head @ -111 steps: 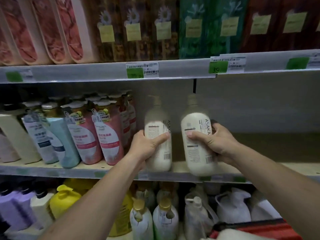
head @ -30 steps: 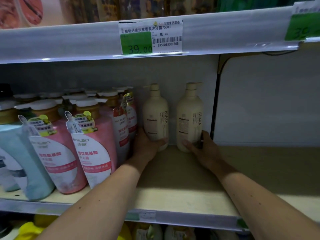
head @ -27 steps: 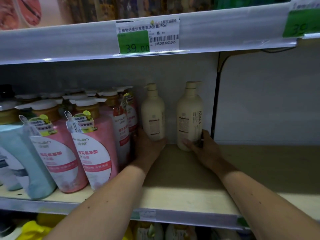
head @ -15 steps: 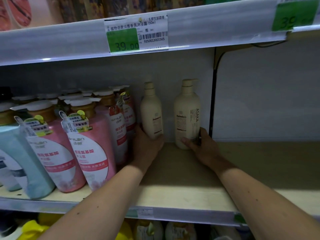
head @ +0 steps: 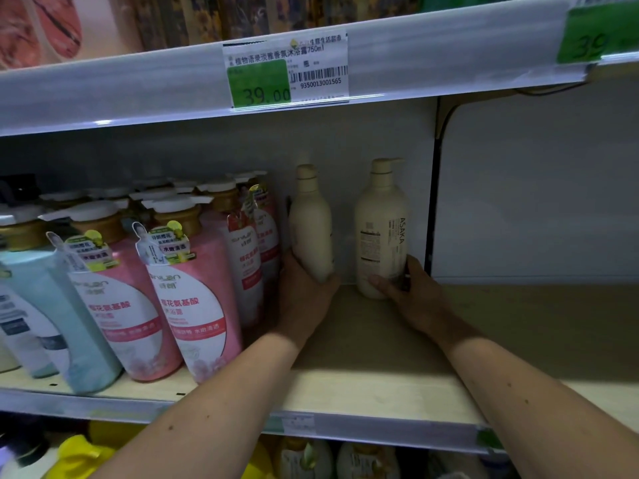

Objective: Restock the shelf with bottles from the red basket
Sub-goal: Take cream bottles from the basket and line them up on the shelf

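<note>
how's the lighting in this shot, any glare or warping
Head view: dim at the back, where both hands, left and right, grip cream bottles; a bright band on the shelf's front; slight glare on the price rail; wide-angle bending of shelf edges.

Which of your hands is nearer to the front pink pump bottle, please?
Left. The left hand grips a cream bottle just right of the pink bottles, near the front pink pump bottle; the right hand holds the cream ASAKA bottle further right.
</note>
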